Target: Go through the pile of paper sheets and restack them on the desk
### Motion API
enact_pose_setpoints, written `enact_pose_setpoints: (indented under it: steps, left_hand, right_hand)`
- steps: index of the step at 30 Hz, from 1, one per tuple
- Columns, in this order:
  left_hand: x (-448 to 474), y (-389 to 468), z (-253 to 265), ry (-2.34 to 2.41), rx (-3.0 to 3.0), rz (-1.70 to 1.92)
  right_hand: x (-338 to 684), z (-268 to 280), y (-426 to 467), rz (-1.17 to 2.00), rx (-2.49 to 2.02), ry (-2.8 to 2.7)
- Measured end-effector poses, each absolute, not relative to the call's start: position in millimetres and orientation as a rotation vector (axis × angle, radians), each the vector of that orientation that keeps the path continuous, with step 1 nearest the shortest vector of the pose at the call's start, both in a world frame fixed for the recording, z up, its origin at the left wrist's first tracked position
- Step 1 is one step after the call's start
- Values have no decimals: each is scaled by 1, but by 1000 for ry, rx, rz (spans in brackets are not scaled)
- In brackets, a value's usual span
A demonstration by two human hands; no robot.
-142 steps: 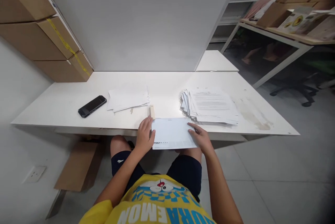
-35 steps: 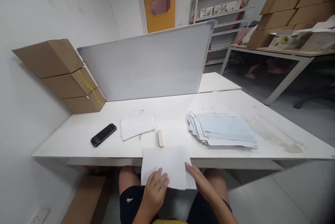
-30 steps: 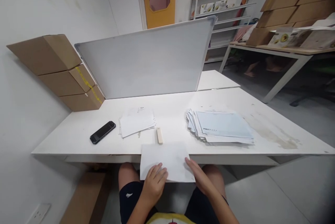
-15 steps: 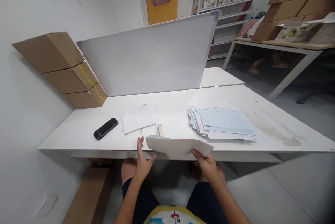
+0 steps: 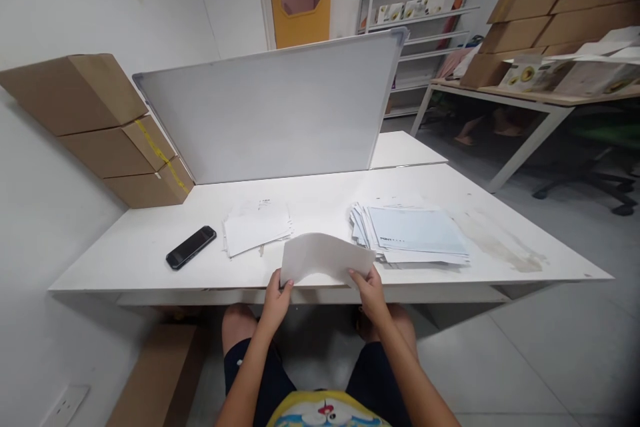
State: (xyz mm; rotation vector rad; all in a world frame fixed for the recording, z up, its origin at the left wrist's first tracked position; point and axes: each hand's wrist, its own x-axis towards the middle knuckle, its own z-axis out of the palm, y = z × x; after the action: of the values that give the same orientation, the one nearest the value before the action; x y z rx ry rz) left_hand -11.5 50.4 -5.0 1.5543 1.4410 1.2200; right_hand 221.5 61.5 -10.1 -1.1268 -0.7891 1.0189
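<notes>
A white sheet of paper (image 5: 320,257) is held up over the desk's front edge, arched upward in the middle. My left hand (image 5: 277,297) pinches its lower left corner between thumb and fingers. At the lower right part of the sheet, my right hand (image 5: 367,287) grips it the same way. Behind the sheet to the left lies a small pile of white papers (image 5: 255,230). To the right is a larger, uneven pile of papers (image 5: 417,230) with a pale blue sheet on top. The raised sheet covers part of the desk behind it.
A black phone (image 5: 191,248) lies on the white desk (image 5: 150,240) at the left. A whiteboard (image 5: 280,114) stands across the back, beside stacked cardboard boxes (image 5: 100,120). Another table (image 5: 500,92) with boxes is at the right, and a person's feet show beneath it.
My left hand has closed on the sheet's left end, which it was reaching toward. The sheet has turned more upright and bowed, and my right hand has moved left with it. The view has shifted slightly.
</notes>
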Motion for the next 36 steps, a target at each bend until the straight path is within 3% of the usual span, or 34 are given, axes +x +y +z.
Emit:
enact_pose_setpoints:
  steps: [11, 21, 29, 36]
  left_hand:
    - [-5, 47, 4, 1441, 1406, 1261]
    - [2, -19, -49, 1459, 936, 1341]
    - [6, -1, -35, 1495, 889, 1328]
    - [10, 17, -24, 1403, 899, 1277]
  right_hand:
    - [237, -27, 60, 1019, -1196, -953]
    - [242, -31, -1, 1408, -1294, -1027]
    - [268, -41, 8, 1637, -1360, -922]
    - [282, -27, 19, 1475, -1394, -951]
